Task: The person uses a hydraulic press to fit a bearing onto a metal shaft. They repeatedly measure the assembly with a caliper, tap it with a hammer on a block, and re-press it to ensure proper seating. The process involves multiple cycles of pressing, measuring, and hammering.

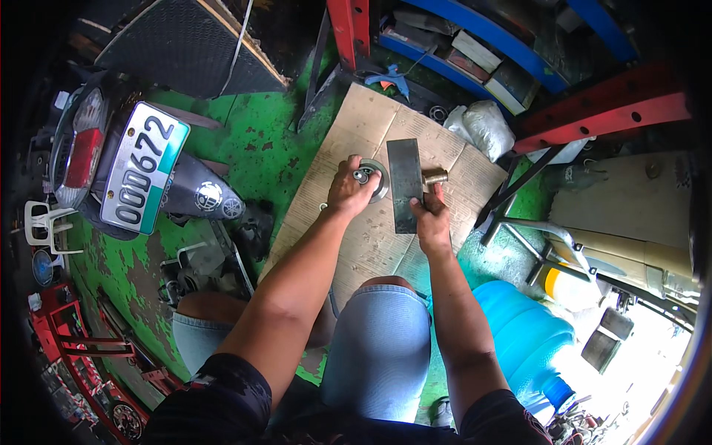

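Over the cardboard sheet (pixel 371 252), my left hand (pixel 351 191) is closed around a round metal part (pixel 380 182) with a rim and a central stub. To its right, my right hand (pixel 432 222) grips a dark flat rectangular metal block (pixel 403 185), thumb on its face. A short brass-coloured cylinder (pixel 436 176) juts out on the block's right side, above the right hand's fingers; whether it is fixed to the block is hidden. The round part and the block are close but apart. A small ring (pixel 323 205) lies by my left wrist.
A motorcycle's rear end with a licence plate (pixel 144 169) stands at left. Red rack posts (pixel 604 111) and blue shelves (pixel 475 33) rise beyond the cardboard. A large blue water jug (pixel 519 334) lies at right. White bags (pixel 488 127) sit by the rack.
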The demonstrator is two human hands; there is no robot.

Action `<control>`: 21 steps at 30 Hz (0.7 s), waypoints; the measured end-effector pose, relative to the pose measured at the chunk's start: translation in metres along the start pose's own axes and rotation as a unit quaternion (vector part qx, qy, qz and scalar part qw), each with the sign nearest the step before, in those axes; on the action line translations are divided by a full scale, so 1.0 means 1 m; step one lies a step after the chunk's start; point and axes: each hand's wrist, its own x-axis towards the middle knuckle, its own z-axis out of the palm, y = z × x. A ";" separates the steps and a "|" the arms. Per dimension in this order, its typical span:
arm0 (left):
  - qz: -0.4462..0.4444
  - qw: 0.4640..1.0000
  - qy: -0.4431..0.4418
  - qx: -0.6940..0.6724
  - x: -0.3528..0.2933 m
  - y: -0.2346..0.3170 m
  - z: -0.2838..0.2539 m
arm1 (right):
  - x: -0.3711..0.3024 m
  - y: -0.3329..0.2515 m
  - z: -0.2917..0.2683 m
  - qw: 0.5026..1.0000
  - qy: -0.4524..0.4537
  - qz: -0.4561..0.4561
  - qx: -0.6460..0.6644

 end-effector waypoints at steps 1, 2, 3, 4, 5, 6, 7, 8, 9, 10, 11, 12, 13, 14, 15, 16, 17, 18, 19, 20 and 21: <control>-0.004 1.000 -0.001 -0.004 0.002 -0.002 0.000 | 0.002 0.002 0.000 1.000 -0.003 0.008 0.003; -0.008 1.000 -0.002 -0.007 0.003 -0.003 0.000 | 0.002 0.004 -0.001 1.000 -0.008 0.018 -0.001; -0.012 1.000 -0.003 -0.011 0.004 -0.005 0.000 | 0.002 0.007 -0.001 0.999 -0.012 0.029 -0.005; -0.005 1.000 0.002 -0.010 0.003 -0.007 0.000 | 0.001 0.007 -0.001 1.000 -0.014 0.026 -0.003; 0.002 1.000 0.006 -0.010 0.002 -0.008 0.001 | 0.001 0.006 0.000 1.000 -0.016 0.023 -0.001; 0.010 1.000 0.010 -0.009 0.001 -0.010 0.002 | 0.001 0.006 0.001 1.000 -0.018 0.020 0.002; 0.014 1.000 0.013 -0.011 0.000 -0.009 0.002 | 0.000 0.006 0.002 0.999 -0.018 0.017 0.025; 0.019 1.000 0.015 -0.013 -0.001 -0.009 0.003 | -0.001 0.005 0.003 0.999 -0.017 0.014 0.049; 0.024 0.999 0.018 -0.015 -0.002 -0.008 0.003 | -0.001 0.005 0.004 0.997 -0.016 0.011 0.072; 0.019 1.000 0.016 -0.014 -0.002 -0.009 0.003 | 0.001 0.006 0.003 0.999 -0.016 0.017 0.042; 0.014 1.000 0.014 -0.013 -0.002 -0.010 0.003 | 0.003 0.007 0.001 1.000 -0.015 0.023 0.013; 0.009 1.000 0.013 -0.011 -0.002 -0.011 0.004 | 0.004 0.008 0.000 0.999 -0.015 0.029 -0.016; 0.009 1.000 0.015 -0.015 -0.003 -0.011 0.004 | 0.005 0.009 0.000 0.999 -0.020 0.030 -0.009; 0.008 1.000 0.016 -0.018 -0.003 -0.010 0.004 | 0.006 0.011 0.000 0.999 -0.025 0.031 -0.001; 0.008 1.000 0.018 -0.021 -0.003 -0.010 0.004 | 0.006 0.012 0.000 0.999 -0.030 0.033 0.006; 0.004 1.000 0.015 -0.013 -0.004 -0.006 0.003 | 0.006 0.013 0.002 0.999 -0.035 0.035 0.020; 0.000 1.000 0.012 -0.005 -0.005 -0.001 0.002 | 0.006 0.014 0.005 0.998 -0.040 0.038 0.033; -0.004 1.000 0.008 0.003 -0.006 0.003 0.001 | 0.006 0.016 0.007 0.997 -0.046 0.041 0.046; -0.002 1.000 0.002 0.011 -0.006 0.004 0.002 | 0.007 0.022 0.008 0.998 -0.044 0.034 0.015; 0.000 1.000 -0.003 0.018 -0.005 0.006 0.003 | 0.007 0.028 0.010 0.999 -0.042 0.027 -0.016; 0.002 1.000 -0.009 0.026 -0.005 0.007 0.004 | 0.007 0.035 0.011 0.998 -0.039 0.020 -0.048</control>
